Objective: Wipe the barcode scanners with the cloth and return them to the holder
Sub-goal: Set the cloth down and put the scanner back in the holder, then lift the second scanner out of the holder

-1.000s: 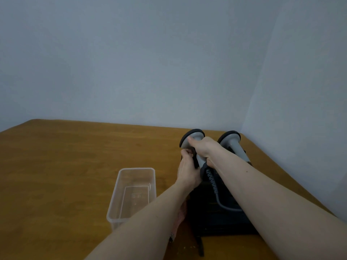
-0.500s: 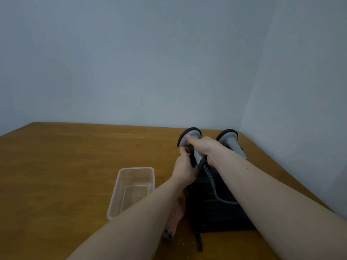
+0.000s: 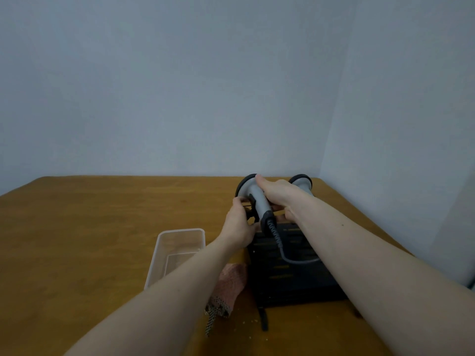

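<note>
My right hand (image 3: pixel 276 194) was wrapped over the neck of the grey pistol-shaped barcode scanner (image 3: pixel 253 195), thumb up by its black-rimmed head. My left hand (image 3: pixel 237 224) pinched the black bracket on its underside. Its long axis ran from 11 o'clock, head end, down to 5 o'clock, where the coiled grey cable (image 3: pixel 279 238) left the handle. The black slotted holder (image 3: pixel 290 265) sat directly beneath, at 6 o'clock. A second grey scanner (image 3: pixel 302 183) stood at 3 o'clock. The pink cloth (image 3: pixel 231 278) lay at 7 o'clock beside the clear plastic tub (image 3: pixel 177 250).

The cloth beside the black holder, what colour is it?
Pinkish cloth, with a dark checked edge; head view.
</note>
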